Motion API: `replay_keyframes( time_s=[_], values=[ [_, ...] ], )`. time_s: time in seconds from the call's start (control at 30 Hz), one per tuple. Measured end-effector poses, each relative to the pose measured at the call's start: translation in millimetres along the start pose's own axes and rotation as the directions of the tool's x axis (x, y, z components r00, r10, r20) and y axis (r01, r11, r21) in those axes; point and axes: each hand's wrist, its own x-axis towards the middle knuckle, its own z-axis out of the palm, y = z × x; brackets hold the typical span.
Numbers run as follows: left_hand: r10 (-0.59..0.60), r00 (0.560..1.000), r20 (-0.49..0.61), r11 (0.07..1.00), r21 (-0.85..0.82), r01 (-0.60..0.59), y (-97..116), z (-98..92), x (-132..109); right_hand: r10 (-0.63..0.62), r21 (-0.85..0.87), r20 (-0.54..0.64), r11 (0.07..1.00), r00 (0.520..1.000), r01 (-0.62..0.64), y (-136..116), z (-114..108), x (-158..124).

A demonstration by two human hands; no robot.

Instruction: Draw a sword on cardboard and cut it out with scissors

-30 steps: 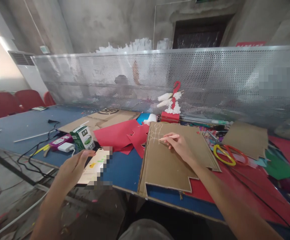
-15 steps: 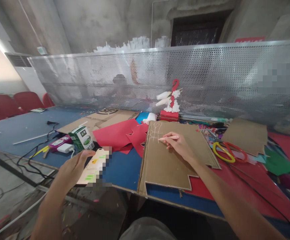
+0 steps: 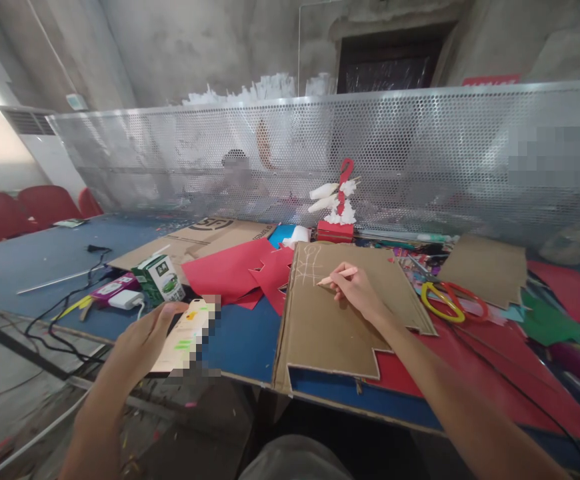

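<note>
My right hand (image 3: 354,288) grips a pale pencil (image 3: 337,275), its tip on a piece of brown cardboard (image 3: 330,333). White sketched lines (image 3: 310,263) run over the cardboard's upper left corner. On the left, my left hand (image 3: 145,337) is closed around the side of a smartphone (image 3: 183,337) with a lit screen, tilted up at the table's front edge; part of the phone is blurred out by pixels. Red paper (image 3: 235,270) with cut shapes lies between the phone and the cardboard.
A milk carton (image 3: 159,277), a white charger (image 3: 126,299) and black cables stand behind my left hand. Yellow-handled scissors (image 3: 443,303) and orange-handled ones lie right of the cardboard. A red-and-white craft piece (image 3: 339,207) stands before the perforated metal screen (image 3: 195,153). Someone sits behind it.
The pencil tip has shifted slightly, and the white lines reach a little further. The whole view has drifted slightly. Both hands keep their hold.
</note>
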Motion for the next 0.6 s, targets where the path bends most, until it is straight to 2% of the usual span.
replay_keyframes(
  time_s=[0.1, 0.3, 0.43, 0.6],
  values=[
    [-0.067, 0.997, 0.027, 0.995, -0.071, 0.069, 3.3, -2.5, -0.9, -0.015, 0.013, 0.027, 1.000, 1.000, 0.015, -0.4, 0.0, -0.7],
    [-0.064, 0.998, 0.019, 0.989, -0.129, 0.066, 2.7, -3.4, -1.2, -0.031, 0.001, 0.072, 1.000, 0.997, 0.031, -1.9, 1.4, -3.3],
    [-0.075, 0.996, 0.048, 0.989, -0.120, 0.080, 2.6, -3.2, -0.8, -0.033, -0.035, 0.038, 0.999, 0.999, 0.034, -0.2, 1.4, -2.2],
    [-0.068, 0.997, 0.029, 0.989, -0.132, 0.071, -0.3, -2.3, -0.7, -0.034, -0.053, -0.010, 0.998, 0.999, 0.033, 1.1, 0.4, -1.3]
  ],
)
